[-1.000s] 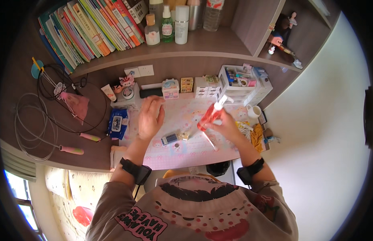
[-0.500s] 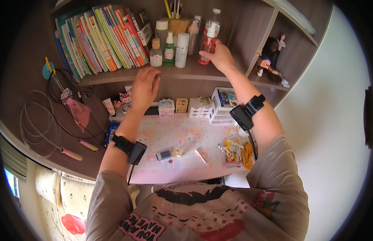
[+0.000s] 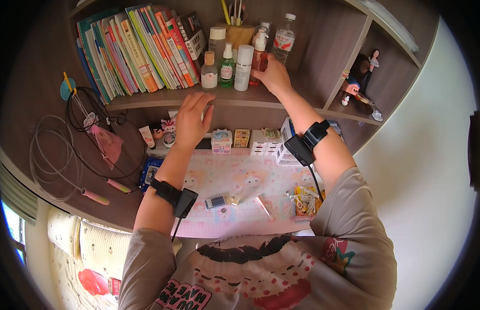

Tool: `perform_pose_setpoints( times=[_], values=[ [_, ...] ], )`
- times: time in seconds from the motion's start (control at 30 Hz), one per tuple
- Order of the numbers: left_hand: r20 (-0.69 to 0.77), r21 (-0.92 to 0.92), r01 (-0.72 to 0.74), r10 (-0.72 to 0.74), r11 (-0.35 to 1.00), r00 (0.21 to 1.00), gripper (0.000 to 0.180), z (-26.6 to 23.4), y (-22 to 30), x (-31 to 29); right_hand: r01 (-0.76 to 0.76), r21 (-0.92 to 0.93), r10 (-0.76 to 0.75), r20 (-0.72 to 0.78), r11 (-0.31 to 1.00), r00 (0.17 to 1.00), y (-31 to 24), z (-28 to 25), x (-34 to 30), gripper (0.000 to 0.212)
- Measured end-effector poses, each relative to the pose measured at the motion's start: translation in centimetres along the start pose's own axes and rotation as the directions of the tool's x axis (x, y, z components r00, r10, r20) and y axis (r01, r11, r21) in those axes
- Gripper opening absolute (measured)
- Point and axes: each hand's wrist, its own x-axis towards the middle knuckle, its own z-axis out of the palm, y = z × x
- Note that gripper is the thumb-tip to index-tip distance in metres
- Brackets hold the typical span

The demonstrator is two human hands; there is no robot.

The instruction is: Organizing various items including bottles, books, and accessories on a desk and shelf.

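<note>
On the shelf, my right hand (image 3: 273, 76) is closed around a pump bottle of red liquid (image 3: 259, 58), which stands just right of a white cylindrical bottle (image 3: 243, 68). Left of that are a green spray bottle (image 3: 227, 66) and a small bottle with a tan cap (image 3: 209, 72). A clear bottle with a white cap (image 3: 285, 39) stands behind my right hand. My left hand (image 3: 194, 118) is at the shelf's front edge below the small bottle, fingers stretched out and holding nothing.
A row of books (image 3: 139, 51) leans at the shelf's left. Skipping ropes (image 3: 59, 155) hang at the left side. Below, a pink patterned desk (image 3: 224, 178) bears small drawer boxes (image 3: 264, 142) and a basket of cables (image 3: 305, 201). Figurines (image 3: 361, 82) fill a right-hand compartment.
My right hand has moved the red pump bottle left, beside the white bottle and away from the clear one. My left hand stays near the shelf edge. The view has shifted slightly.
</note>
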Motion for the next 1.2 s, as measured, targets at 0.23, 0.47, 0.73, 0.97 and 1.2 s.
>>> perform_pose_setpoints(
  times=[0.23,0.47,0.73,0.97,1.2],
  values=[
    [-0.040,0.055,0.009,-0.007,0.998,0.999,0.027,0.0,0.3,-0.6,-0.001,0.121,-0.008,0.077,0.993,0.997,0.4,0.1,-1.1,0.056],
    [-0.060,0.067,-0.024,0.028,0.997,0.998,0.024,0.6,-0.1,-0.8,0.054,0.069,-0.054,-0.012,0.996,0.998,1.4,1.6,-0.9,0.049],
    [-0.137,0.117,-0.129,0.144,0.985,0.980,0.022,1.3,-2.8,-1.2,0.186,0.285,-0.136,-0.186,0.940,0.973,-1.5,0.3,-6.8,0.016],
    [-0.123,0.093,-0.093,0.105,0.991,0.987,0.027,1.0,0.2,-0.6,0.195,0.478,-0.247,0.048,0.857,0.968,2.9,2.4,-21.4,0.015],
    [-0.150,0.197,-0.073,0.104,0.978,0.983,0.019,2.2,0.0,-8.5,-0.315,0.358,0.029,0.619,0.879,0.785,10.9,13.4,-33.6,0.045]
  ],
)
